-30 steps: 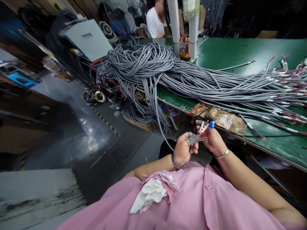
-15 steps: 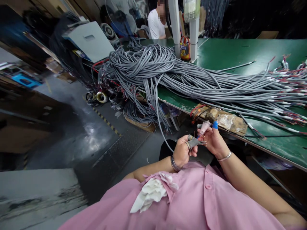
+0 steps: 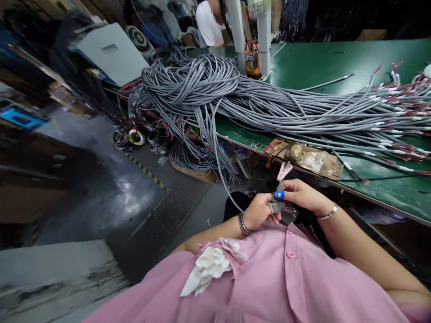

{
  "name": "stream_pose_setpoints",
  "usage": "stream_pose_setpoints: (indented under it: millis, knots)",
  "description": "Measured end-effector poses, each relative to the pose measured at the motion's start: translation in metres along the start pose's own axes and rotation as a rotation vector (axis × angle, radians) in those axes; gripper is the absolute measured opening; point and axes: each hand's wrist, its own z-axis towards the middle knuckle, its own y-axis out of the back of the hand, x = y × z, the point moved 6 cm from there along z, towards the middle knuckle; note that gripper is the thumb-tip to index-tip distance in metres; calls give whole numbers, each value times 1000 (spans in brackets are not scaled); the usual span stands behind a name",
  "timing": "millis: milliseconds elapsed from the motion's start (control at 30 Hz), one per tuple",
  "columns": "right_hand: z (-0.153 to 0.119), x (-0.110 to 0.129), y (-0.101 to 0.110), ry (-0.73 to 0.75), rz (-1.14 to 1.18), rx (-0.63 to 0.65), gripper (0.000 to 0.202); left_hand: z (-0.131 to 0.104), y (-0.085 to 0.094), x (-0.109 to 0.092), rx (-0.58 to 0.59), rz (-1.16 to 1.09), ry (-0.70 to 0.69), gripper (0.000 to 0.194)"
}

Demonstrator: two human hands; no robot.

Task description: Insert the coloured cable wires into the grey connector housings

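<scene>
My left hand (image 3: 257,211) is closed on the end of a grey cable, its thumb wrapped in a grey covering. Thin bare-ended wires (image 3: 290,211) poke out past that thumb. From the hand, the grey cable (image 3: 229,190) runs up to the pile on the bench. My right hand (image 3: 301,196) meets the left fingertips, its thumb in a blue finger cover (image 3: 279,195) pressed against a wrapped finger. What it pinches is hidden. Just above those fingers stands a pink clip (image 3: 284,171); whether the right hand holds it I cannot tell.
A thick heap of grey cables (image 3: 195,78) lies along the green bench (image 3: 313,58), stripped ends at the right. A taped block (image 3: 306,161) sits at the near edge. A grey-white box (image 3: 112,51) stands at the left. A person in white (image 3: 207,24) is behind the bench.
My right hand has turned inward and lowered its fingers, bringing the blue-covered thumb down against the left fingertips. Its fingers are now closed together. The view has shifted slightly.
</scene>
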Motion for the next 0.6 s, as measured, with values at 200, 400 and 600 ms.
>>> stream_pose_setpoints:
  millis: [200, 400, 600]
  knots:
    - [-4, -5, 0, 39, -51, -49, 28, 2, -2, 8, 48, -33, 104, 40]
    - [-18, -12, 11, -52, 74, -37, 29, 3, 9, 5, -122, -122, -20, 38]
    - [-11, -13, 5, -27, 75, -63, 25, 2, 3, 2, -62, -76, -16, 40]
